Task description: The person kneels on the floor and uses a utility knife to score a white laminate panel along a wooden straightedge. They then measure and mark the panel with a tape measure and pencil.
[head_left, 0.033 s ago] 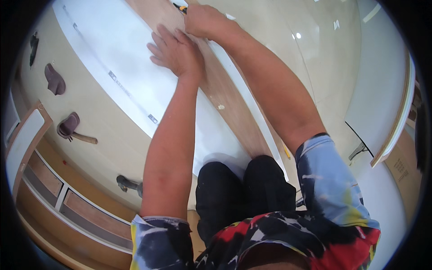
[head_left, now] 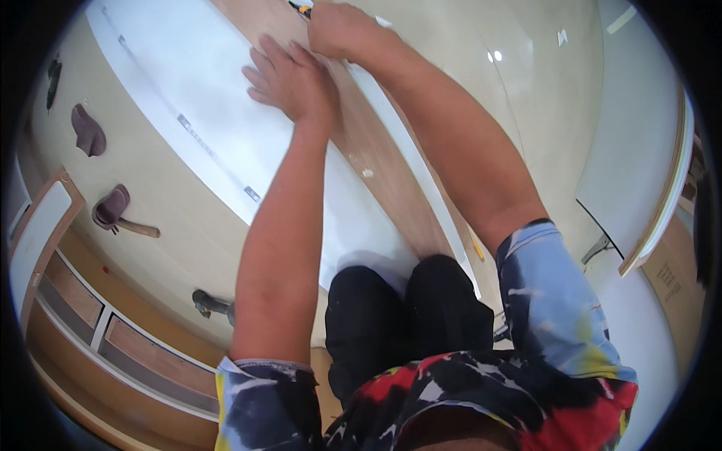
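Note:
My left hand (head_left: 292, 83) lies palm down with its fingers spread, across the edge where a wood-grain strip (head_left: 391, 188) meets a glossy white panel (head_left: 203, 83). Beside it, at the top of the view, my right hand (head_left: 344, 30) is closed round a small black-and-orange tool (head_left: 302, 9). Only one end of this tool shows past the fist, so its exact kind is hard to tell. The strip runs from the top down to my knees, with a white edge along its right side.
A yellow pencil-like stick (head_left: 478, 248) lies right of the strip. On the floor to the left are a brown slipper (head_left: 89, 131), a wooden-handled tool (head_left: 139, 228) by another slipper and a dark tool (head_left: 213, 304). Cabinet frames (head_left: 113, 338) stand lower left; a white panel (head_left: 632, 158) is at right.
The whole view has shifted very slightly. Both hands keep the same pose, the left flat and the right round the tool.

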The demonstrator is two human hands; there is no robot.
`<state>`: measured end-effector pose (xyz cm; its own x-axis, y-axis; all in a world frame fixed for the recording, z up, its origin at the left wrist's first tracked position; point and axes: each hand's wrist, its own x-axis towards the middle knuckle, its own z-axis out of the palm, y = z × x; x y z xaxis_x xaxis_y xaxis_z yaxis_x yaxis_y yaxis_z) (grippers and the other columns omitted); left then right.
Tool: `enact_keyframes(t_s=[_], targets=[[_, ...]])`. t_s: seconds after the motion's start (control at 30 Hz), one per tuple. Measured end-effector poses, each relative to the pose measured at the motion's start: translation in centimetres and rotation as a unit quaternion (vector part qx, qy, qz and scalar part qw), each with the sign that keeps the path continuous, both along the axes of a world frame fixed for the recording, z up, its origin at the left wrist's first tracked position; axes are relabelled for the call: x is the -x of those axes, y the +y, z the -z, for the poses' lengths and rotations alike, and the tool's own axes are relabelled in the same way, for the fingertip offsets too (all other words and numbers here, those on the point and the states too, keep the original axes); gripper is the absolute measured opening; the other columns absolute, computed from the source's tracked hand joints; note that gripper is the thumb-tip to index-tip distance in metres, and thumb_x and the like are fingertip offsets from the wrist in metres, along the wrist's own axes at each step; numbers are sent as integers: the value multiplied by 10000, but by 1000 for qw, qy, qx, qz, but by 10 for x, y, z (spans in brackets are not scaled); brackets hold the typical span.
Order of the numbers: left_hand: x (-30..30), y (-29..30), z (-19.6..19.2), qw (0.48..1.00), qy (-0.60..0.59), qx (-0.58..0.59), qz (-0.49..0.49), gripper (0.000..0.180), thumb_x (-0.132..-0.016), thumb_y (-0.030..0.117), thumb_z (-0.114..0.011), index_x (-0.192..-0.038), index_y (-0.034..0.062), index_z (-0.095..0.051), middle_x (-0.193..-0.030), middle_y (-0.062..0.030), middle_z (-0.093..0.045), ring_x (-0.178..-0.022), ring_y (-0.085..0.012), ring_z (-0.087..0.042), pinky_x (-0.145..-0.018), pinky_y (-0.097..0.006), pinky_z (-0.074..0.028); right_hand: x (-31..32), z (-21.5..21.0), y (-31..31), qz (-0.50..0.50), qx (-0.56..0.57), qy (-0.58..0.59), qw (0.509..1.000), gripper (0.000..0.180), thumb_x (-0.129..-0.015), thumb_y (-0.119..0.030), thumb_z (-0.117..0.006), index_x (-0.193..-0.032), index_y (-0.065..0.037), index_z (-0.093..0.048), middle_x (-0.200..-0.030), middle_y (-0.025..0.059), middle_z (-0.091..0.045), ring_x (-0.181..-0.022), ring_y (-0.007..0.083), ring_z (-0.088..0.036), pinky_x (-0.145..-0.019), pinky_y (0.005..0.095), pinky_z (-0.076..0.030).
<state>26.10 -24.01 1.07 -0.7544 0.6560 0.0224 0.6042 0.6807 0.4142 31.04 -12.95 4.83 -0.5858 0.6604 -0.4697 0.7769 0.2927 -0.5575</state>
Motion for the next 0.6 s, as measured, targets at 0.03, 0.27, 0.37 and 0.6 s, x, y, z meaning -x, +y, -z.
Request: enact_keyframes(t_s=[0.03,0.27,0.37,0.6], targets=[[-1,-1,-1,1000,3,-4,3,519,-1020,353,-378,-1457,74,-366,-1483,-196,-399,-1350,-453,-302,-1107,-590,-173,-8,-5,-5,-21,1,-12,1000,250,-795,-122,-632,-997,1,-711,-982,208,-716,-923,363,-701,-800,431,-560],[12,9,15,993,117,-27,12,459,-997,305,-390,-1374,44,-422,-1351,-182,-490,-1146,-390,-423,-987,-561,-294,-99,-25,-98,42,5,-40,998,240,-924,-116,-463,-956,51,-632,-945,268,-686,-877,417,-682,-758,509,-536],[10,7,9,997,75,-10,12,469,-999,318,-376,-1378,48,-421,-1320,-176,-497,-1153,-387,-419,-983,-554,-295,-137,-43,-139,69,59,-84,992,235,-946,-147,-458,-997,50,-575,-929,273,-676,-864,429,-675,-753,520,-530],[9,4,11,998,62,5,9,485,-1012,341,-350,-1403,61,-415,-1352,-144,-481,-1210,-389,-402,-991,-555,-297,-232,-61,-238,106,131,-184,968,237,-986,-208,-488,-995,27,-519,-875,279,-661,-849,453,-658,-745,547,-513]])
